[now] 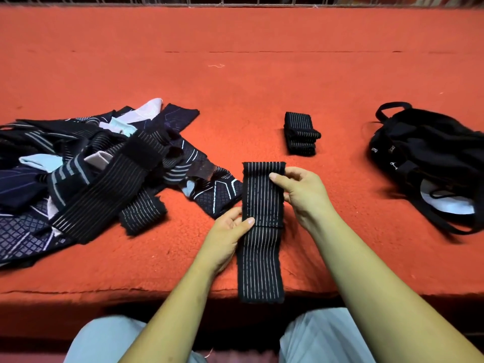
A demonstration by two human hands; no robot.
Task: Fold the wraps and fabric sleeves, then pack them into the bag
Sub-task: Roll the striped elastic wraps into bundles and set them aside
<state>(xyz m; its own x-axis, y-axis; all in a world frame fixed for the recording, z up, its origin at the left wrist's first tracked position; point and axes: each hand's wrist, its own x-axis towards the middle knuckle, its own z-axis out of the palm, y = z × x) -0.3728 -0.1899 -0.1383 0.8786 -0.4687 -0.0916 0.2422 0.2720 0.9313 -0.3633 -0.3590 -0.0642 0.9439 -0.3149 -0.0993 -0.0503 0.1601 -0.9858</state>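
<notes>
I am pinching the striped wrap [262, 231], its near end drooping over the red table [167, 260], left hand [227, 233] at mid-length, right hand [301, 195] gripping near the folded far end. Beyond are lying the unfolded pile [91, 169] on the left, a folded stack [301, 134] and the bag [432, 158] on the right.

Black striped wrap [262, 231] lies lengthwise at lower centre on the orange mat [262, 82], near end overhanging the edge. Left hand [227, 231] pinches its left edge; right hand [301, 195] pinches its right edge near the top. Folded wraps [301, 133] centre right. Unfolded pile [86, 166] at left. Black bag [432, 158] at right.
</notes>
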